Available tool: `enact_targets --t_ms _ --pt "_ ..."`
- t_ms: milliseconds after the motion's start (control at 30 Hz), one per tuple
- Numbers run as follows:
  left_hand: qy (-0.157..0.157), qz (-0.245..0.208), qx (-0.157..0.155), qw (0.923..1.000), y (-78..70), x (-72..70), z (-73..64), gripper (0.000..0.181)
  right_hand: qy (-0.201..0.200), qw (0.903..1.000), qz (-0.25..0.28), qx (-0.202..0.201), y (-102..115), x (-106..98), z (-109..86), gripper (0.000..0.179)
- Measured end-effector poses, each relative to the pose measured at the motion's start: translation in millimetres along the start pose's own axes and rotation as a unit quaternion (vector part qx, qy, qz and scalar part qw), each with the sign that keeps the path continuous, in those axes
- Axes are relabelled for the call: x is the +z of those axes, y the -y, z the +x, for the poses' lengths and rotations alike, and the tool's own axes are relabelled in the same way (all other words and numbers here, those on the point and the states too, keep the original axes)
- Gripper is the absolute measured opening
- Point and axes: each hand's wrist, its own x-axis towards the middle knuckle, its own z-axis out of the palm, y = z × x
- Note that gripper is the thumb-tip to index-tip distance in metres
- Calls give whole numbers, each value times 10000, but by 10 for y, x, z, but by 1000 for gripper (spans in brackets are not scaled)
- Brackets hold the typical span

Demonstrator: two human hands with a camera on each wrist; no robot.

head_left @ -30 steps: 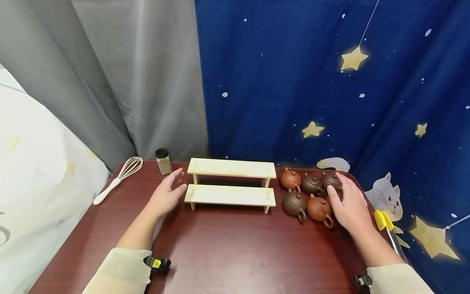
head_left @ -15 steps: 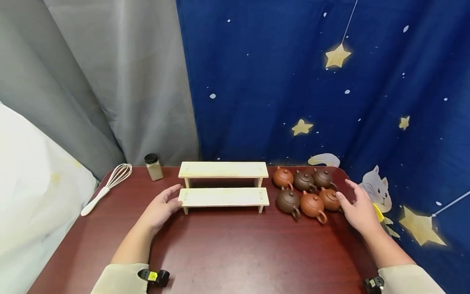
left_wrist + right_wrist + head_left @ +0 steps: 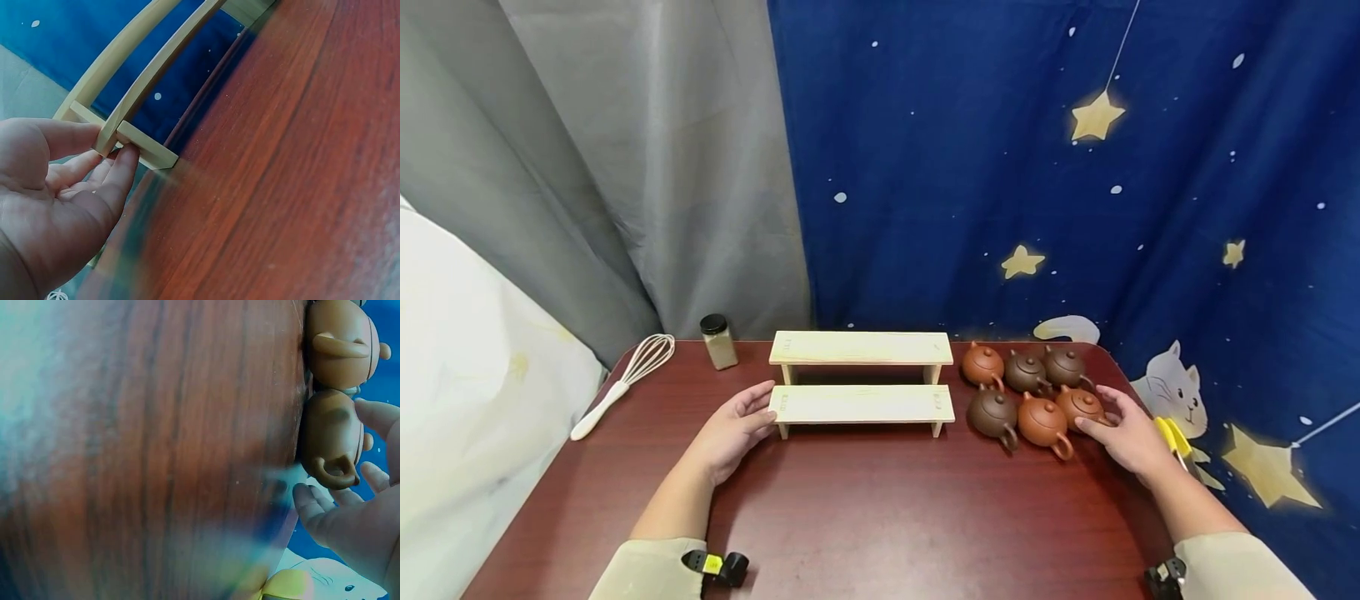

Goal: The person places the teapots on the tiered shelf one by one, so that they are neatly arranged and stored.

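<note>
At the left end of the pale two-tier wooden display stand (image 3: 861, 404), my left hand (image 3: 733, 429) pinches the lower board between thumb and fingers. The left wrist view shows the fingertips (image 3: 128, 153) against the board's end, beside its leg. My right hand (image 3: 1133, 437) is spread around a reddish-brown teapot (image 3: 1081, 407) at the right end of the front row. Its thumb lies over the teapot's front, and the other fingers sit around the handle side. In the right wrist view that teapot (image 3: 331, 437) stands upright, with gaps between it and several fingers.
Left of it are another reddish-brown teapot (image 3: 1042, 421) and a dark brown teapot (image 3: 992, 410); several more stand behind. A black-lidded jar (image 3: 720, 343) and a white whisk (image 3: 623, 387) lie left of the stand. A yellow-ended utensil (image 3: 1172, 437) is at the right edge.
My right hand has drawn back from above the rear teapots, then moved in around the right front teapot. My left hand has reached the stand's lower board. The head view has shifted slightly.
</note>
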Motion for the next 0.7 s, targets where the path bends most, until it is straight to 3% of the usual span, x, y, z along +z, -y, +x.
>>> enact_targets --t_ms 200,700 --pt "43 -160 48 9999 37 -20 -2 70 207 9997 -76 -40 -37 26 51 93" --pt "178 -206 -193 9994 29 -24 -34 76 30 9995 -298 -121 -44 46 44 95"
